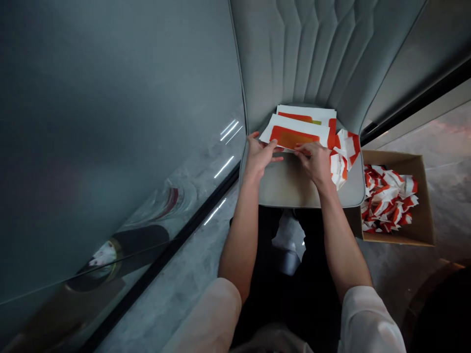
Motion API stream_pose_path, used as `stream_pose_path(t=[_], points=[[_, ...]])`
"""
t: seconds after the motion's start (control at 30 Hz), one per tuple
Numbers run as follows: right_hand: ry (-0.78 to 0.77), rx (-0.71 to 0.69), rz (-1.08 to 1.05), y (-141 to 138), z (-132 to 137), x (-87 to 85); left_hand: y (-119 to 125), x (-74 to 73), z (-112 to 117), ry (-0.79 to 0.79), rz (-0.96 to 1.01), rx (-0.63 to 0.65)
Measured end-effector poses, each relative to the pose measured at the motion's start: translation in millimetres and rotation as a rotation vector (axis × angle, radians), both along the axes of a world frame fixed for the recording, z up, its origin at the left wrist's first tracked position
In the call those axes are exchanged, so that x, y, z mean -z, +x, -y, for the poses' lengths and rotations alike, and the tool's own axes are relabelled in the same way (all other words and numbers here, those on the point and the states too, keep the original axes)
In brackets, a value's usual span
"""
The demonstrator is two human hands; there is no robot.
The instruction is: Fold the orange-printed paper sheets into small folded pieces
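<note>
On the chair seat (pixel 283 189) in front of me lies a flat white paper sheet with an orange-red printed panel (pixel 294 136). My left hand (pixel 259 154) grips its lower left corner, thumb on top and the other fingers spread beneath. Along its lower right edge, my right hand (pixel 314 159) pinches the paper between thumb and fingertips. Behind it, partly covered, rest more white and red sheets (pixel 326 115). Crumpled red and white papers (pixel 342 159) sit just right of my right hand, on the seat.
A cardboard box (pixel 423 196) stands on the floor to the right, holding many crumpled red and white papers (pixel 390 198). The grey padded chair back (pixel 324 54) rises behind the sheets. A glossy dark panel (pixel 128 122) runs along the left and reflects the room.
</note>
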State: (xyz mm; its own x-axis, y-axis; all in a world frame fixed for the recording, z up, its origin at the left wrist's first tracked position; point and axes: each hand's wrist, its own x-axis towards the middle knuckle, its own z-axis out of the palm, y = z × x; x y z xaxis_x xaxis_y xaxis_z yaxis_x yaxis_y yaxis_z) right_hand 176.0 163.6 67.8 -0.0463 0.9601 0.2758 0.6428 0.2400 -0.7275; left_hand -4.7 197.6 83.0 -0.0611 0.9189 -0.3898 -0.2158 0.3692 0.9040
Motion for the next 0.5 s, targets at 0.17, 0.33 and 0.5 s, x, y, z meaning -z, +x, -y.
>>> stream_pose_path(t=[0.17, 0.33, 0.5], points=[[-0.063, 0.013, 0.02, 2.4, -1.1, 1.9, -7.9, -2.7, 6.2, 0.023, -0.056, 0.045], [-0.103, 0.078, 0.019, 5.4, -2.6, 1.2, -7.8, -1.9, 7.3, 0.045, -0.14, 0.073], [-0.161, 0.086, -0.049, 8.9, -1.8, -2.4, -8.9, -2.3, 6.0, 0.029, -0.204, 0.108]])
